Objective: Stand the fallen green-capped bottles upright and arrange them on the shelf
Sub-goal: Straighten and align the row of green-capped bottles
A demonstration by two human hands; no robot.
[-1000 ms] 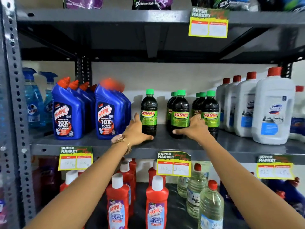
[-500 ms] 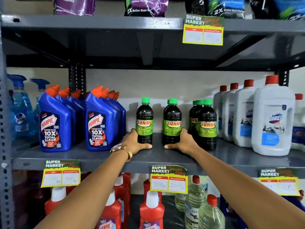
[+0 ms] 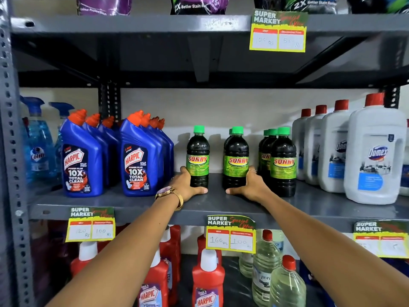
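Observation:
Several dark green-capped Sunny bottles stand upright on the grey middle shelf (image 3: 217, 202). My left hand (image 3: 188, 185) wraps the base of the leftmost bottle (image 3: 197, 156), thumb lying along the shelf in front. My right hand (image 3: 250, 185) grips the base of the middle bottle (image 3: 236, 158), which has another bottle close behind it. A row of three more bottles (image 3: 283, 160) stands just right of my right hand, apart from it. No bottle lies on its side in view.
Blue Harpic bottles (image 3: 137, 156) stand left of the green-capped ones, blue spray bottles (image 3: 37, 147) beyond them. White Domex jugs (image 3: 374, 156) fill the right. Price tags hang on shelf edges. Red Harpic bottles (image 3: 205, 282) and clear bottles (image 3: 285, 284) sit on the shelf below.
Both hands have slid down to the bottles' bases. The left and middle bottles stand slightly further apart. The view has shifted a little downward and closer.

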